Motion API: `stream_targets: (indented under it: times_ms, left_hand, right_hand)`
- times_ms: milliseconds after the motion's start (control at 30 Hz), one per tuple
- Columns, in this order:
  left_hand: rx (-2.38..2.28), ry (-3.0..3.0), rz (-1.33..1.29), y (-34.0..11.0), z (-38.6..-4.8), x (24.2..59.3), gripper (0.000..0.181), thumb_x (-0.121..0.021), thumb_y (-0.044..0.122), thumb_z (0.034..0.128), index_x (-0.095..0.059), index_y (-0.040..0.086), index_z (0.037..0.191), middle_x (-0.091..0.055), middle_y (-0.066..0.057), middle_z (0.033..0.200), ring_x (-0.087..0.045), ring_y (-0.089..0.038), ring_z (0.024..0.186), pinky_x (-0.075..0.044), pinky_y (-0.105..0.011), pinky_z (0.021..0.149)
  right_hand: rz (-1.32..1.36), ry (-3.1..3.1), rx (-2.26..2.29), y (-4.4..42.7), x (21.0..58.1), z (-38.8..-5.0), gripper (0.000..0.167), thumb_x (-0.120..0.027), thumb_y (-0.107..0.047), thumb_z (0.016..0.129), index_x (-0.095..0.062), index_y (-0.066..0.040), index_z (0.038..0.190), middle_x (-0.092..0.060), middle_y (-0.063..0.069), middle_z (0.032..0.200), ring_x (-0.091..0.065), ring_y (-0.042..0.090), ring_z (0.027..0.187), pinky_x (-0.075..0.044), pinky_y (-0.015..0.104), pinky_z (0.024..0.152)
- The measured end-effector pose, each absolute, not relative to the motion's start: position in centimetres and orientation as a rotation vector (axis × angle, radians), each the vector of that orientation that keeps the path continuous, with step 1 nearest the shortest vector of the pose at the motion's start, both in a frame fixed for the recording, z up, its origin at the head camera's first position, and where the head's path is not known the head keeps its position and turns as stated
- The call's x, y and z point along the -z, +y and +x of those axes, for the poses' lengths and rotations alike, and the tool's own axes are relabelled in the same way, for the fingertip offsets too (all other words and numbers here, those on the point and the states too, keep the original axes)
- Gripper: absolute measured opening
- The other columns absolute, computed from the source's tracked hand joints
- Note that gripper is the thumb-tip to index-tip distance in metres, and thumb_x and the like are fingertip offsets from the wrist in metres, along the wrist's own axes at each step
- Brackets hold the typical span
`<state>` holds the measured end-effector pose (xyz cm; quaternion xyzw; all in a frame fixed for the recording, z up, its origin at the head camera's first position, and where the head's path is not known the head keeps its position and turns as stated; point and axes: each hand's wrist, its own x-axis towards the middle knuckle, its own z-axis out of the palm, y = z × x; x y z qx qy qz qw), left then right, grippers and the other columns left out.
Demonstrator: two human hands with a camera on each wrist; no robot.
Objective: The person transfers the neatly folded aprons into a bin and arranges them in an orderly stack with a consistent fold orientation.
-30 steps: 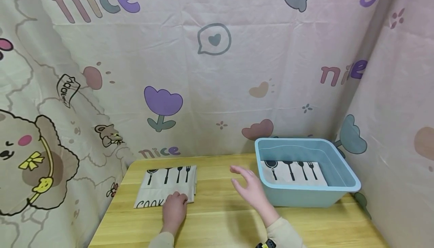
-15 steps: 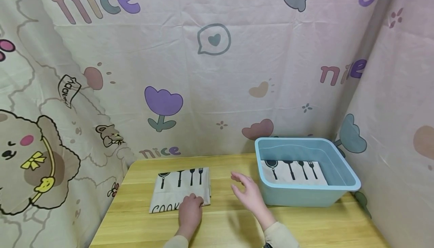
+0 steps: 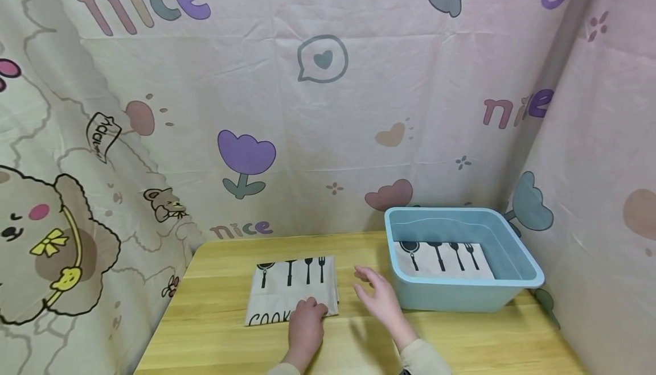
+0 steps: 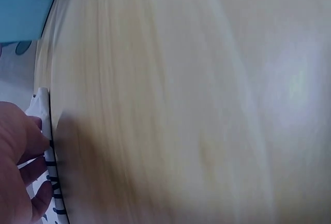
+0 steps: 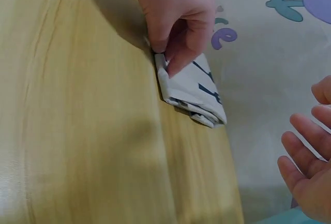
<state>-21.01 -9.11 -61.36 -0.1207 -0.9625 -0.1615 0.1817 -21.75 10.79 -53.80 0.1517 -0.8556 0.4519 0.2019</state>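
Observation:
A white folded kitchen cloth (image 3: 277, 292), printed with black utensils and the letters COOK, lies on the wooden table. At its near right edge my left hand (image 3: 306, 332) has thumb and curled fingers on the fabric. The right wrist view shows this left hand (image 5: 178, 6) pinching the cloth's edge (image 5: 186, 87), its folded layers stacked at the corner. Between the cloth and the blue bin (image 3: 461, 298), my right hand (image 3: 381, 304) hovers with fingers spread and holds nothing. Inside the bin lies another folded cloth (image 3: 451, 264) with the same utensil print.
The wooden table (image 3: 205, 341) ends at a printed fabric backdrop (image 3: 328, 136) behind it. More patterned fabric hangs along the left and right sides. The bin stands at the table's back right.
My left hand has slid the folded cloth to the right along the table, closer to the right hand and the bin. The right hand has hardly moved.

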Motion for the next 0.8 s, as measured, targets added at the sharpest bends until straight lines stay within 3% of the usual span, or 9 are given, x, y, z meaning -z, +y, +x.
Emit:
stream_targets:
  times_ms: [567, 800]
  left_hand:
    - [0.443, -2.729, -0.527, -5.8, -19.0, 61.3, 0.026, -0.070, 0.001, 0.0725, -0.078, 0.019, 0.088, -0.048, 0.006, 0.075, -0.040, -0.014, 0.066, -0.033, -0.028, 0.054]
    - [0.560, -2.714, -0.605, -5.4, -18.1, 60.7, 0.030, -0.069, -0.003, 0.0704, -0.079, 0.019, 0.089, -0.049, 0.008, 0.075, -0.041, -0.012, 0.067, -0.035, -0.027, 0.056]
  right_hand:
    - [0.347, -2.441, -1.328, 11.9, 56.7, -21.6, 0.036, -0.070, -0.002, 0.087, -0.063, 0.001, 0.123, -0.070, 0.014, 0.110, -0.066, 0.032, 0.100, -0.053, 0.048, 0.085]
    - [0.294, -2.471, -1.377, 12.4, 57.3, -21.2, 0.036, -0.068, -0.005, 0.090, -0.062, 0.002, 0.124, -0.069, 0.016, 0.112, -0.064, 0.035, 0.103, -0.052, 0.050, 0.087]
